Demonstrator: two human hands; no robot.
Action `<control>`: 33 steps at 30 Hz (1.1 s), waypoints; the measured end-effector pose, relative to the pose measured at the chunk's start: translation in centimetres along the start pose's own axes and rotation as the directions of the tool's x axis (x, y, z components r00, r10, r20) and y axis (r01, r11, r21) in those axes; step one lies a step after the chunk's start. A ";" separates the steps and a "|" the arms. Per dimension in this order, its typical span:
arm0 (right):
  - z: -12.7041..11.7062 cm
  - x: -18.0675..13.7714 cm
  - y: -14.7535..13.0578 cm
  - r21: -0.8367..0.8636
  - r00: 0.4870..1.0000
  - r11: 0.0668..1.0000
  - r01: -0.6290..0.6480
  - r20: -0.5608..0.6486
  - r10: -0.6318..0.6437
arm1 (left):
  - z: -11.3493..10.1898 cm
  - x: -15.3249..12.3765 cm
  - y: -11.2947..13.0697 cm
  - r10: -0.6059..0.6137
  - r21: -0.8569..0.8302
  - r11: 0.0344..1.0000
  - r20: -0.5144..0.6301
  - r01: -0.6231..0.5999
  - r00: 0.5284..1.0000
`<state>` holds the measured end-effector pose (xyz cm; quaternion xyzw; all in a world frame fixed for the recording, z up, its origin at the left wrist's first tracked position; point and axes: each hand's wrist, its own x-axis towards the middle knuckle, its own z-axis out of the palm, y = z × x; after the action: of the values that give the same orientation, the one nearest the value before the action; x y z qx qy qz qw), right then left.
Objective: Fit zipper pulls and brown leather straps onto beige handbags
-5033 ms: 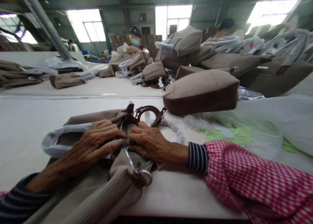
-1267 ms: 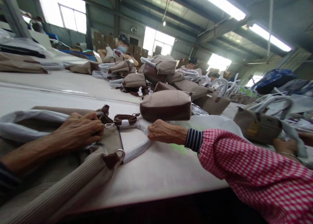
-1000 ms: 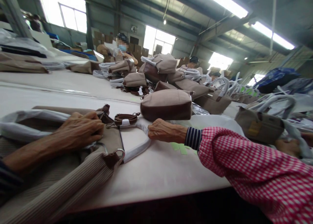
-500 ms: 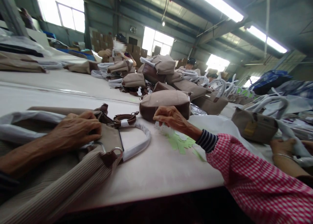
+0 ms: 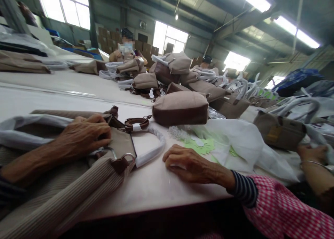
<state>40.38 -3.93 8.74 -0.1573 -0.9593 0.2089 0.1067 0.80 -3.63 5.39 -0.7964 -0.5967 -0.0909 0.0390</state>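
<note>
A taupe ribbed handbag [image 5: 86,190] lies on its side at the left front. My left hand [image 5: 85,133] is closed on its top edge, fingers curled by the opening. One handle [image 5: 153,152], wrapped in white film, loops over the table beyond the bag's mouth, and a coiled brown strap [image 5: 137,123] with a white band sits beside it. Resting low over the white table [image 5: 156,192], my right hand [image 5: 189,164] has its fingers curled in; whatever they hold, if anything, is hidden. Just beyond it are a small heap of clear plastic bits [image 5: 179,133] and green paper tags [image 5: 198,146].
A taupe and brown bag [image 5: 180,108] stands behind the tags, with a pile of bags [image 5: 174,66] farther back. Thin white sheeting [image 5: 235,141] spreads to the right. At the right edge, a co-worker's hand [image 5: 313,153] is by another handbag [image 5: 279,131].
My right hand has come down and nearer, from above the clear plastic bits to the table in front of them. My left hand stays on the handbag. The view has shifted slightly.
</note>
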 end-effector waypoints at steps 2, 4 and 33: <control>-0.3 -0.2 0.6 0.058 1.000 0.998 -0.008 0.002 0.008 | 0.1 0.0 -0.2 0.002 -0.009 1.000 -0.001 -0.002 1.000; -0.7 -0.2 0.9 0.130 1.000 0.991 -0.019 -0.014 0.021 | 0.3 0.0 -0.5 0.008 -0.010 1.000 -0.005 -0.008 1.000; -2.7 3.3 2.1 -0.249 0.816 0.811 -0.529 0.110 0.567 | 0.5 0.1 -0.8 0.004 -0.022 1.000 -0.035 -0.005 0.999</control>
<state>38.60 0.06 10.72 -0.4189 -0.8946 0.1431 -0.0619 0.09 -3.21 4.88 -0.7963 -0.5931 -0.1113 0.0411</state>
